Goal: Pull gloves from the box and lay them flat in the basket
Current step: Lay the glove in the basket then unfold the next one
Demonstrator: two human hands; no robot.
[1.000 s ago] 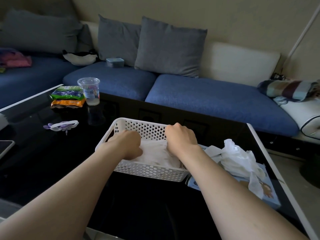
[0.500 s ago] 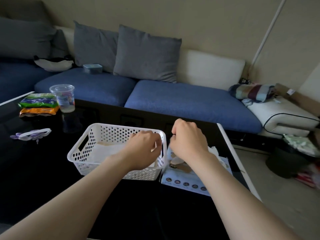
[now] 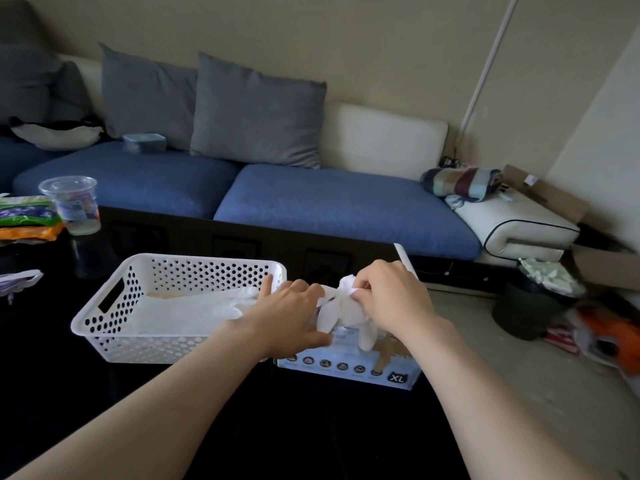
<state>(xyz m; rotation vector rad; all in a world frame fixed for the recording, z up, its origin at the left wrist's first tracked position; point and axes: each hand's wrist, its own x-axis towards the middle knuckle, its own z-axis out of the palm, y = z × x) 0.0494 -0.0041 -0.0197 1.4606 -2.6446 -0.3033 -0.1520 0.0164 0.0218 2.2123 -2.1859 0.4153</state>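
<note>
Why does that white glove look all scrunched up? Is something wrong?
Nothing is broken. The glove is bunched because both the left hand and right hand are pulling it from the box. The gloves in the basket lie flat.

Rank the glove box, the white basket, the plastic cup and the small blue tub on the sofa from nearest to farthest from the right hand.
From the right hand:
1. Glove box, directly beneath it.
2. White basket, to its left.
3. Plastic cup, far left on the table.
4. Small blue tub, back left on the sofa.
</note>
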